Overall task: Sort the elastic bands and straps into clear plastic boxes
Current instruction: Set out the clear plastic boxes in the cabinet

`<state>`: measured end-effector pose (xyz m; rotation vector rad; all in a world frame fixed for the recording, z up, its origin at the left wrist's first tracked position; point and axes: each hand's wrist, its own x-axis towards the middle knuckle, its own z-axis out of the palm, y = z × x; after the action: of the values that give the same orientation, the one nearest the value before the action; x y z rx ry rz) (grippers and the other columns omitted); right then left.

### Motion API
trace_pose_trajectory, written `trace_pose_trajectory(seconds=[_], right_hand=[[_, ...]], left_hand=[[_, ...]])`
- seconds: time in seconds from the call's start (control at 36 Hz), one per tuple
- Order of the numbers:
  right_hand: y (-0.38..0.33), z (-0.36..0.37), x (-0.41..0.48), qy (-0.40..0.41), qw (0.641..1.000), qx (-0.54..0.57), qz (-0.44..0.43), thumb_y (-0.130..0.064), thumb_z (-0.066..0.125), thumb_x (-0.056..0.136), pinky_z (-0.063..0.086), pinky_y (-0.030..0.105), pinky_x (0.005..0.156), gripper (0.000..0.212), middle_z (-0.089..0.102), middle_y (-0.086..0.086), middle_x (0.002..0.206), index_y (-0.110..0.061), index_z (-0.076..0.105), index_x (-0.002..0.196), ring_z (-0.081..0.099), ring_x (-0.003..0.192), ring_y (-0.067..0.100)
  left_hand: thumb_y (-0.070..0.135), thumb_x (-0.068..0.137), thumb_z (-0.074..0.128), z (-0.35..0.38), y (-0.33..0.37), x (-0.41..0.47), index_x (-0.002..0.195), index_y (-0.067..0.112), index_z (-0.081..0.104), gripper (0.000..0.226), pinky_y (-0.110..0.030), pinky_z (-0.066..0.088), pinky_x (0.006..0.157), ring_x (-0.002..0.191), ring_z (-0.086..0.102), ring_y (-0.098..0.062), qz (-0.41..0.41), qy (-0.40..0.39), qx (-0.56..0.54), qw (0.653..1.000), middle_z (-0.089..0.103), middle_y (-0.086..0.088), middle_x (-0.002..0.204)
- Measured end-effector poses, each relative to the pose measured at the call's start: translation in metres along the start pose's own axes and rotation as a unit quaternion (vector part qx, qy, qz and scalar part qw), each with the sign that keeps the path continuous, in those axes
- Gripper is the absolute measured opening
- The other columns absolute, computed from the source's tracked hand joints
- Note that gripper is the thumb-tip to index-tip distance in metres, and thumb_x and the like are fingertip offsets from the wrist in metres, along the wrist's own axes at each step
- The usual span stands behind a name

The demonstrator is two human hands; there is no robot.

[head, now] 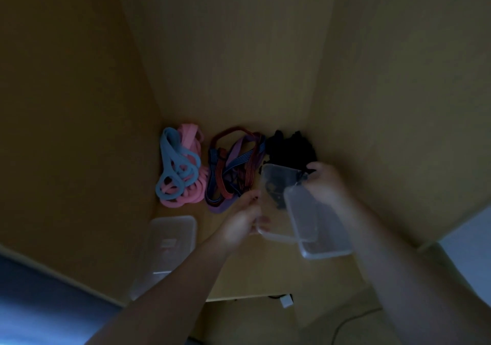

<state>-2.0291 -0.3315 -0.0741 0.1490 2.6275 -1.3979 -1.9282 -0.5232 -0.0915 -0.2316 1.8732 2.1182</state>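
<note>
Desk: dim yellow desk (239,79), we sort by colour.
Left hand (243,218): grips box (276,201), steadying it.
Right hand (325,185): pinches black straps (289,148) behind box, feeding them in.
Lid (318,222): leans on box.

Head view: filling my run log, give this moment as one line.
left hand: holds clear box | right hand: drops black strap in | coloured piles: unsorted

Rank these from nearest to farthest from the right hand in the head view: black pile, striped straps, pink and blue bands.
From the right hand:
1. Black pile, touching its fingertips.
2. Striped straps, in the middle.
3. Pink and blue bands, far left against the wall.
</note>
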Motion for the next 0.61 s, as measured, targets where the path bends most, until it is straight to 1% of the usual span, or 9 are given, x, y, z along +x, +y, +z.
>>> trace_pose_trajectory(seconds=[0.08,0.17,0.19,0.25,0.36,0.42,0.47,0.56,0.61], right_hand=[[-0.003,0.003,-0.001,-0.016,0.999,-0.006,-0.039,-0.002,0.066,0.086,0.048,0.033,0.079,0.049,0.064,0.014,0.106,-0.004,0.052,0.133,0.062,0.096,0.030],[-0.007,0.007,-0.001,-0.007,0.997,-0.022,-0.070,0.002,0.066,0.084,0.044,0.029,0.071,0.016,0.064,0.013,0.084,-0.004,0.066,0.098,0.060,0.081,0.025],[-0.007,0.007,0.000,0.003,0.997,-0.017,-0.073,0.001,0.067,0.084,0.044,0.028,0.070,0.015,0.064,0.011,0.081,-0.008,0.067,0.095,0.060,0.079,0.023],[-0.010,0.006,0.001,0.019,0.998,0.012,-0.067,-0.002,0.069,0.084,0.046,0.027,0.070,0.018,0.065,0.009,0.081,-0.008,0.068,0.102,0.061,0.077,0.021],[-0.020,0.000,0.004,0.036,0.993,0.107,-0.032,-0.010,0.068,0.087,0.054,0.030,0.069,0.021,0.067,0.007,0.084,-0.013,0.067,0.108,0.064,0.074,0.019],[-0.025,-0.002,0.007,0.046,0.989,0.143,-0.015,-0.009,0.065,0.089,0.054,0.027,0.065,0.022,0.068,0.008,0.088,-0.012,0.065,0.111,0.063,0.070,0.016],[-0.028,-0.001,0.012,0.067,0.987,0.146,-0.008,-0.007,0.062,0.091,0.051,0.021,0.057,0.023,0.067,0.008,0.088,-0.011,0.064,0.113,0.060,0.063,0.011],[-0.030,0.002,0.023,0.078,0.988,0.131,0.002,-0.002,0.059,0.092,0.051,0.019,0.056,0.026,0.065,0.009,0.083,-0.003,0.062,0.117,0.058,0.059,0.012],[-0.027,0.006,0.029,0.057,0.997,0.047,-0.017,-0.001,0.057,0.092,0.053,0.028,0.072,0.035,0.068,0.012,0.093,-0.001,0.059,0.127,0.065,0.076,0.023]], left_hand=[[0.023,0.080,0.051,-0.006,0.001,-0.003,0.129,0.016,0.048,0.050,-0.031,0.054,0.069,0.090,0.066,-0.019,0.012,0.002,0.031,0.999,0.059,-0.004,0.111],[0.029,0.078,0.052,-0.007,0.006,-0.008,0.126,0.013,0.051,0.050,-0.032,0.052,0.072,0.090,0.064,-0.019,0.012,0.012,0.042,0.999,0.059,-0.005,0.109],[0.028,0.081,0.052,-0.007,0.007,-0.009,0.123,0.011,0.053,0.045,-0.033,0.050,0.073,0.089,0.062,-0.021,0.015,0.016,0.043,0.999,0.058,-0.005,0.107],[0.029,0.079,0.052,-0.008,0.009,-0.011,0.118,0.009,0.056,0.043,-0.032,0.048,0.072,0.086,0.060,-0.021,0.015,0.026,0.050,0.998,0.058,-0.005,0.103],[0.043,0.060,0.058,-0.011,0.006,-0.012,0.108,0.015,0.063,0.056,-0.033,0.045,0.072,0.082,0.059,-0.021,0.020,0.041,0.039,0.998,0.060,-0.004,0.101],[0.043,0.059,0.059,-0.014,0.006,-0.015,0.097,0.027,0.069,0.042,-0.035,0.044,0.072,0.080,0.060,-0.021,0.024,0.040,0.025,0.999,0.062,-0.002,0.098],[0.030,0.076,0.058,-0.021,0.003,-0.018,0.085,0.038,0.071,0.018,-0.035,0.044,0.072,0.077,0.060,-0.019,0.035,0.049,0.022,0.998,0.062,0.002,0.095],[0.010,0.096,0.046,-0.033,-0.004,-0.020,0.106,0.025,0.062,0.024,-0.034,0.047,0.068,0.072,0.061,-0.018,0.019,0.087,0.032,0.996,0.060,-0.001,0.095],[0.002,0.100,0.039,-0.042,-0.009,-0.019,0.120,0.010,0.053,0.026,-0.029,0.052,0.052,0.060,0.064,-0.015,-0.035,0.103,0.016,0.994,0.057,-0.005,0.092]])
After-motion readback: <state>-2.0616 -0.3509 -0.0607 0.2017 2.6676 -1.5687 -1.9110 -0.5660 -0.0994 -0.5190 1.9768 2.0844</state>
